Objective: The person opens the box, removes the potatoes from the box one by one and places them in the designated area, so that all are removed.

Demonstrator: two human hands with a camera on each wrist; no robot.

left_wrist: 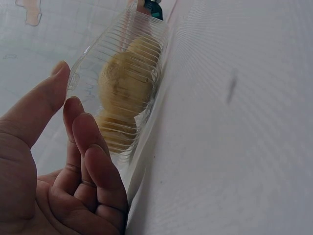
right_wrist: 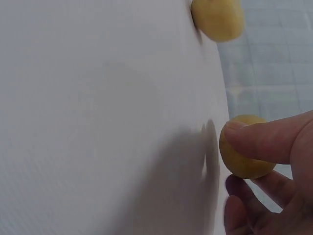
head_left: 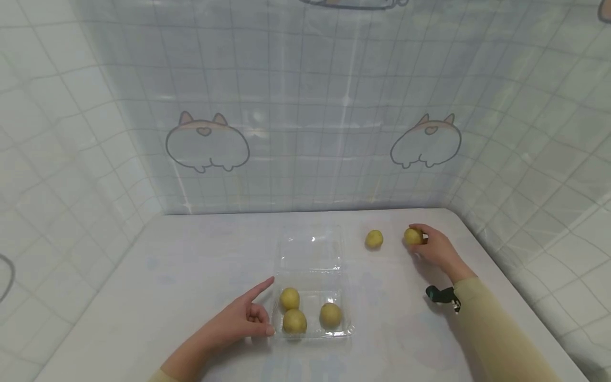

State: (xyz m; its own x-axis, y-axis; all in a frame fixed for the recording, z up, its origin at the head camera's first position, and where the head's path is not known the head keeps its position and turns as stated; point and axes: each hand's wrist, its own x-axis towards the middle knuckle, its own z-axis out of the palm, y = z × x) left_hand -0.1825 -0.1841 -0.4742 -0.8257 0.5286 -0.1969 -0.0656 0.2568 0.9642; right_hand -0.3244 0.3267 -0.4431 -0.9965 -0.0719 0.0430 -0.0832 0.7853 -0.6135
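Observation:
A clear plastic clamshell box lies unfolded, its lid laid back behind it. Inside are a round yellow fruit at the back left, another fruit in front of it, and a third fruit at the right; the exact kind is unclear. My left hand is beside the box, index finger straight along its left side, thumb at the near corner. At the far right, my right hand pinches a yellow fruit between thumb and fingers.
One loose fruit sits to the left of my right hand. A white cloth covers the table. Grid-patterned sheeting rises behind and on both sides. A dark green device is at the right sleeve's cuff.

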